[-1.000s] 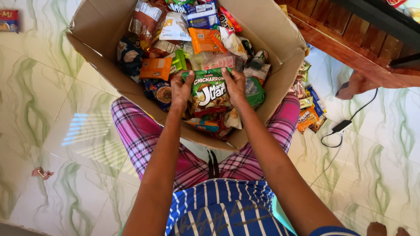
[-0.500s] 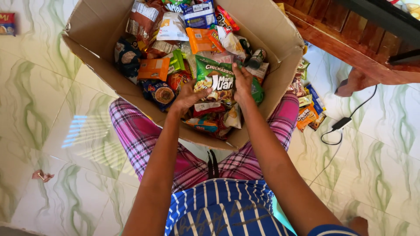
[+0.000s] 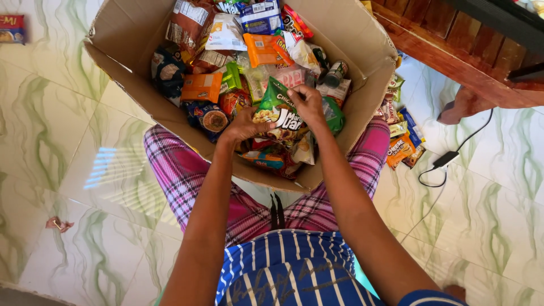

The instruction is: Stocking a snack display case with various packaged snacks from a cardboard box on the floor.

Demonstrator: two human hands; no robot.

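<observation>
Green glossy snack bag (image 3: 279, 110): crinkled foil, lying on the mixed packets inside the open corrugated cardboard box (image 3: 130, 34). Left hand (image 3: 245, 126): fingers curled, gripping the bag's lower left edge. Right hand (image 3: 309, 103): fingers closed on its upper right edge. Both forearms extend forward over plaid-clad legs (image 3: 175, 170).

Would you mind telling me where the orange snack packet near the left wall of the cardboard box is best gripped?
Probably by its near long edge, coming from above: the orange snack packet lies flat and fully exposed on the pile, its far side crowded by other packets. The left hand is nearest.
</observation>
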